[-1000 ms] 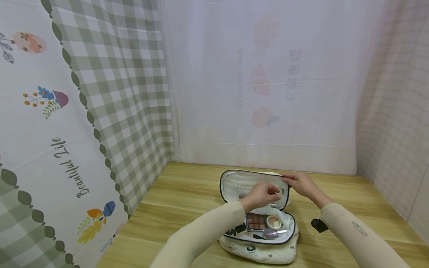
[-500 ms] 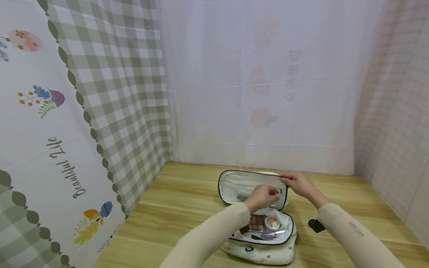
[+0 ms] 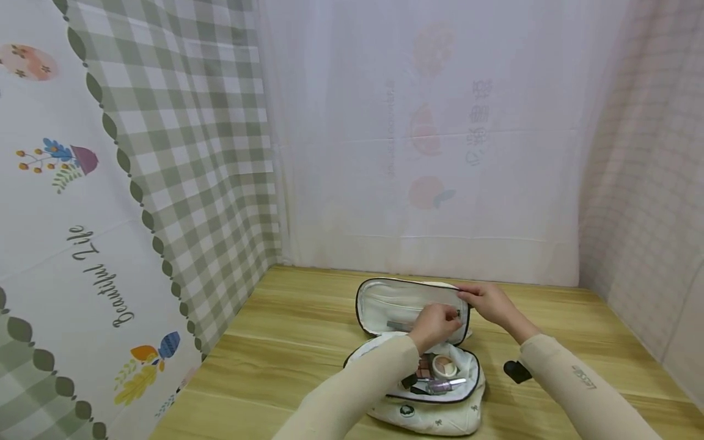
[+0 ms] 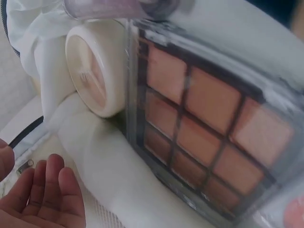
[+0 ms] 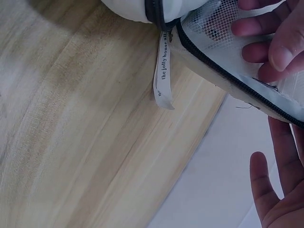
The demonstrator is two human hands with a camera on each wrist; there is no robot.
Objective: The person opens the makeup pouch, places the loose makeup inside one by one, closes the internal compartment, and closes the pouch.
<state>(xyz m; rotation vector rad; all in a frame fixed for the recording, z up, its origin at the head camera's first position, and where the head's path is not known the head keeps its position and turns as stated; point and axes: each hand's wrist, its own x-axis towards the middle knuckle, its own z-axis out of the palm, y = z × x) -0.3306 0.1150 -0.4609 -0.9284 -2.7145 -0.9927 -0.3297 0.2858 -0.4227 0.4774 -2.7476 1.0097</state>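
Note:
A cream makeup bag (image 3: pixel 440 417) stands on the wooden table with its lid (image 3: pixel 379 305) raised at the back. My right hand (image 3: pixel 486 299) grips the lid's upper right edge; in the right wrist view its fingers reach behind the black-trimmed rim. The left hand (image 3: pixel 437 324) is in front of the lid's mesh pocket, fingers slightly bent, close to a small zipper pull (image 4: pixel 24 166). A gap shows between thumb and fingers in the left wrist view. Below it lie an eyeshadow palette (image 4: pixel 204 128), a round powder compact (image 4: pixel 92 71) and a purple tube (image 3: pixel 440 386).
A white fabric tag (image 5: pixel 164 76) hangs at the bag's side. Wooden tabletop (image 3: pixel 297 348) surrounds the bag. A checked cloth (image 3: pixel 203 134) hangs at the left, and a pale curtain (image 3: pixel 341 183) closes the back. The left sleeve (image 3: pixel 357 385) covers part of the bag.
My left hand has moved slightly right, up to the zipper pull on the lid's pocket. My right hand keeps its hold on the lid. The head view has shifted slightly.

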